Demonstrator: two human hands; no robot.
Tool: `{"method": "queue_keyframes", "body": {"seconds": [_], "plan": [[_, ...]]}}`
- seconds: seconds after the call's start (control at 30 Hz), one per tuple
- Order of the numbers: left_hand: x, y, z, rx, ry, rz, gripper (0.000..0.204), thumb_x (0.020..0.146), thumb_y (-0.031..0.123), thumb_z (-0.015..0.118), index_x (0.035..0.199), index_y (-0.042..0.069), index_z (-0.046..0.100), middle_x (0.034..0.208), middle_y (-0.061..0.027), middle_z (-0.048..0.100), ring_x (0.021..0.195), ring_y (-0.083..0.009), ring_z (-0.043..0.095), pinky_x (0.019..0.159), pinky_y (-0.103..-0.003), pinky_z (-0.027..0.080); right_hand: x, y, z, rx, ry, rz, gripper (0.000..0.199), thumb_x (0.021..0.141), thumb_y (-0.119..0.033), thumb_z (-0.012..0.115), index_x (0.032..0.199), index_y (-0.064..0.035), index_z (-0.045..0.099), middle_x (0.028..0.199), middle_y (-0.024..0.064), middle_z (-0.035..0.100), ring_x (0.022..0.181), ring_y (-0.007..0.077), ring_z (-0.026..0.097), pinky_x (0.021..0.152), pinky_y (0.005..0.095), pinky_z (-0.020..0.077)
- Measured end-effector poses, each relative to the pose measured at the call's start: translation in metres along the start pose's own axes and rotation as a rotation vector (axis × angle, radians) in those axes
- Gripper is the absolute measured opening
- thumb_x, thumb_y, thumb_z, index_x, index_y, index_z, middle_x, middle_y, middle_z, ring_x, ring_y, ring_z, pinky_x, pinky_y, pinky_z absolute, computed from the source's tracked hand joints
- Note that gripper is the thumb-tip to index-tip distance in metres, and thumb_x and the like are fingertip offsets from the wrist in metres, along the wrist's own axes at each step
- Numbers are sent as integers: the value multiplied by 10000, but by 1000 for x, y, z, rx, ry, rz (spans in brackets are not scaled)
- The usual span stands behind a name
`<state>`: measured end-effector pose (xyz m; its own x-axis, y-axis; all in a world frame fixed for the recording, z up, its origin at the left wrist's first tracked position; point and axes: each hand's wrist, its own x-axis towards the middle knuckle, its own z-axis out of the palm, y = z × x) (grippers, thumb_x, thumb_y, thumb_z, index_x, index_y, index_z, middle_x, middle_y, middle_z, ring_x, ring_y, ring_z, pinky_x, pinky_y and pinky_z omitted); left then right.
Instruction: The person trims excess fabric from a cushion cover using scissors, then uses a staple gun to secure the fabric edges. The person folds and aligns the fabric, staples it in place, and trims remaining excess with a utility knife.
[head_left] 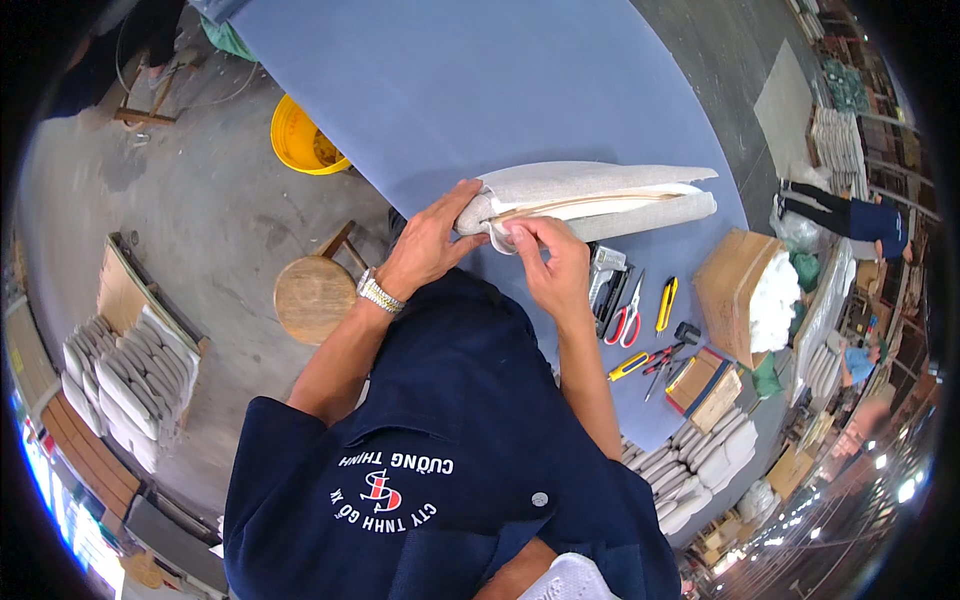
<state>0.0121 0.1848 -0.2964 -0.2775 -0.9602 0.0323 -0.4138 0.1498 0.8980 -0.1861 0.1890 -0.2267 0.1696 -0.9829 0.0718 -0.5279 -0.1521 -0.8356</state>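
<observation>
A long padded piece in light grey fabric point(590, 177) lies across the blue-grey table in front of me. Its cover is parted along the length, showing white padding and a thin brown edge inside point(600, 204). My left hand point(430, 240) is wrapped round the rounded left end, thumb on the near side. Close beside it, my right hand point(556, 262) pinches a loose fabric flap point(501, 238) at that same end. The fingertips partly hide the flap's edge. The far right end of the piece is untouched, its cover standing apart.
Right of my right hand lie a staple gun point(606, 280), red-handled scissors point(627, 318), a yellow utility knife point(667, 304) and a yellow-handled tool point(628, 366). Beyond stands a cardboard box point(735, 285) of white stuffing. A yellow bucket point(292, 140) and wooden stool point(314, 300) are left.
</observation>
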Motion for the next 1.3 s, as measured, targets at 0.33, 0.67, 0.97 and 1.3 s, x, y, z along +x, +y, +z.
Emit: {"method": "queue_keyframes", "body": {"seconds": [0.33,0.67,0.97,1.3], "plan": [[-3,-7,-4,99,-44,193,723,849,91,785,1490,-5,462,1516,-218,505,1443,-355,453,1181,-423,412,-13,-2,29,-27,172,214,160,886,-113,786,1021,-38,743,769,73,724,692,143,673,658,292,539],[105,-1,-47,72,-291,288,608,911,-10,673,1484,-31,470,1463,-263,550,1354,-408,541,1103,-443,465,57,-24,37,-40,526,286,212,875,-259,776,941,-74,696,724,105,681,665,253,683,602,391,518],[127,-44,-64,124,-331,407,631,909,61,720,1473,-56,463,1419,-301,563,1308,-464,546,1084,-456,458,99,-23,83,-194,599,433,255,917,-281,713,862,-40,649,780,159,696,770,387,675,713,502,498],[129,-44,-74,26,-251,446,453,924,155,723,1312,-50,610,1266,-244,663,1161,-425,636,972,-468,524,107,-19,90,-244,660,421,242,950,-221,683,859,-11,605,778,172,671,761,401,649,677,501,486]]}}
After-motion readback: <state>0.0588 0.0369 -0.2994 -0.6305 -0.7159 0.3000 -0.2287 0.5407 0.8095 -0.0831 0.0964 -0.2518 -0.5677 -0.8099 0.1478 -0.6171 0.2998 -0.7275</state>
